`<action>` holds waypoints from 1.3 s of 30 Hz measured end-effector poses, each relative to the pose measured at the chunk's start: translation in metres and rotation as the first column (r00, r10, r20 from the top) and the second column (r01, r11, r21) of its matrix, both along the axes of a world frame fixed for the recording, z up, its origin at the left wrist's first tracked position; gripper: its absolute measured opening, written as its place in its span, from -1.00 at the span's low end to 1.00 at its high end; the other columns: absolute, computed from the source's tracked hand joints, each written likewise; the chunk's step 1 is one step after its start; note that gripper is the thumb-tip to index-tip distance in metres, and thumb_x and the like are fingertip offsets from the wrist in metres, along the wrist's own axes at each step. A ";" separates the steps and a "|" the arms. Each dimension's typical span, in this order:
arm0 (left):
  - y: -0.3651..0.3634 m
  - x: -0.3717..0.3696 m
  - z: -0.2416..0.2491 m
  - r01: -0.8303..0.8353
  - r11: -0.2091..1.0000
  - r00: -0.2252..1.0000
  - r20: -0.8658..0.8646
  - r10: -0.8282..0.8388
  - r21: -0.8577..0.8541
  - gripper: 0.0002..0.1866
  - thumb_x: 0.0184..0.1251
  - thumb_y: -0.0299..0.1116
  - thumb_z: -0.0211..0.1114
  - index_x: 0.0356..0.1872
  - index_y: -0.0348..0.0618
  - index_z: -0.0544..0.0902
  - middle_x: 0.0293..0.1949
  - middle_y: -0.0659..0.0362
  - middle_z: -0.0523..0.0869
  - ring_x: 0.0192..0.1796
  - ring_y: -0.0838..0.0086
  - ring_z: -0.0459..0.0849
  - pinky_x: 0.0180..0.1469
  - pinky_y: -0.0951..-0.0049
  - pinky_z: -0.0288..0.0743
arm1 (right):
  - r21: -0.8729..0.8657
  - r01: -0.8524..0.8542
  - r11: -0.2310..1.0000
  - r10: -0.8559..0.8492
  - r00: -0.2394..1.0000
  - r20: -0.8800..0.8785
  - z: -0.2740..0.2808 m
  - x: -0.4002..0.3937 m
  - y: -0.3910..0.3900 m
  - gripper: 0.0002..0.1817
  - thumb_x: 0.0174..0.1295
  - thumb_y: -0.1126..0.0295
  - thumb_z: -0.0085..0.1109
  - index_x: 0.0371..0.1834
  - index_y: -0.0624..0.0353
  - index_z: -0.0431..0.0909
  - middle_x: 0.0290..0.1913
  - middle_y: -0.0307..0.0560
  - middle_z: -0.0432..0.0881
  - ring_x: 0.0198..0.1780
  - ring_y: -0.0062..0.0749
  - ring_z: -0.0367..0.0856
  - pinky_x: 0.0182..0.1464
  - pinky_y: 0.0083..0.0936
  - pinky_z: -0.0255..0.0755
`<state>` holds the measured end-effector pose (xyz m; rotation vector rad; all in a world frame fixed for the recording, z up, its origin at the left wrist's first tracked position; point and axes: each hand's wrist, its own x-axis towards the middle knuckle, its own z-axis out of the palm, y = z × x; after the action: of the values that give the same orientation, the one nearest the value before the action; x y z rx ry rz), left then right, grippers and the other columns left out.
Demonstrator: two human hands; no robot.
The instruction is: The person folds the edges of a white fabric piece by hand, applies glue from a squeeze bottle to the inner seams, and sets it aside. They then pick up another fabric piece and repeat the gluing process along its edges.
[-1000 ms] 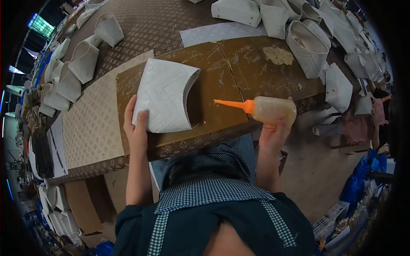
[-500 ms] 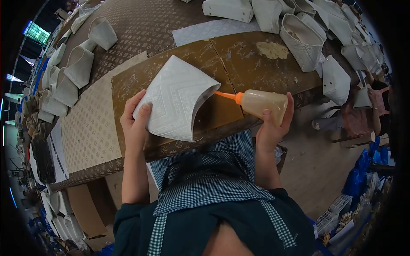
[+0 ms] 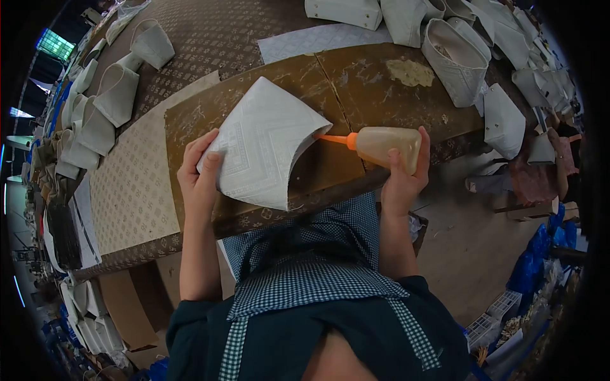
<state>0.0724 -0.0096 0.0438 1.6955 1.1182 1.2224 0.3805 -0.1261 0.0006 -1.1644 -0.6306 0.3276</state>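
Note:
A white embossed bag piece (image 3: pixel 264 146) is tilted above the brown board (image 3: pixel 375 82), its open edge facing right. My left hand (image 3: pixel 202 168) grips its lower left side, thumb on top. My right hand (image 3: pixel 405 181) is closed round the base of a squeeze bottle (image 3: pixel 387 147) filled with a yellowish substance. The bottle lies nearly level, and its orange nozzle (image 3: pixel 337 138) points left, with the tip at the piece's open edge near the right corner. Whether the tip touches the edge cannot be made out.
White bag bodies (image 3: pixel 117 95) stand along the table's left side, and more (image 3: pixel 454 60) are piled at the back right. A patterned beige sheet (image 3: pixel 136 181) lies left of the board. Another person's arm (image 3: pixel 562 168) shows at far right, by blue bags (image 3: pixel 530 270).
The nozzle tip has shifted slightly left along the piece's edge, and the bottle is more level. The white piece has turned slightly in my left hand.

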 end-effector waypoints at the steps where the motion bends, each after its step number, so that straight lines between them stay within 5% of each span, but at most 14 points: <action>1: 0.000 0.000 -0.001 0.000 1.000 1.000 0.005 0.000 -0.003 -0.64 0.37 -0.30 0.27 0.10 -0.29 0.65 -0.02 0.15 0.62 0.07 0.46 0.54 0.17 0.49 0.35 | 0.009 -0.006 1.000 0.006 1.000 -0.004 -0.001 0.000 0.001 -0.30 0.16 0.62 0.31 0.43 0.13 0.33 0.29 -0.13 0.43 0.22 -0.43 0.45 0.26 -0.46 0.40; 13: 0.014 -0.009 -0.013 0.099 0.995 0.994 0.053 -0.100 0.013 -0.64 0.40 -0.33 0.24 0.12 -0.30 0.63 0.05 0.14 0.62 0.13 0.45 0.53 0.23 0.47 0.33 | 0.021 -0.126 0.992 0.128 0.973 -0.191 0.000 -0.012 0.003 -0.29 0.16 0.68 0.27 0.43 0.14 0.32 0.25 -0.16 0.46 0.18 -0.48 0.48 0.25 -0.51 0.41; 39: 0.025 -0.018 -0.031 0.160 0.985 0.983 0.078 -0.165 0.060 -0.62 0.39 -0.29 0.28 0.13 -0.28 0.63 0.08 0.12 0.62 0.15 0.43 0.53 0.24 0.44 0.32 | -0.012 -0.368 0.930 0.354 0.902 -0.246 0.002 -0.029 -0.003 -0.28 0.13 0.66 0.30 0.42 0.20 0.33 0.20 -0.15 0.50 0.14 -0.52 0.49 0.24 -0.56 0.38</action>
<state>0.0546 0.0151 0.0126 1.7238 0.8863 1.2168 0.3518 -0.1291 0.0030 -1.0382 -0.6251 0.7978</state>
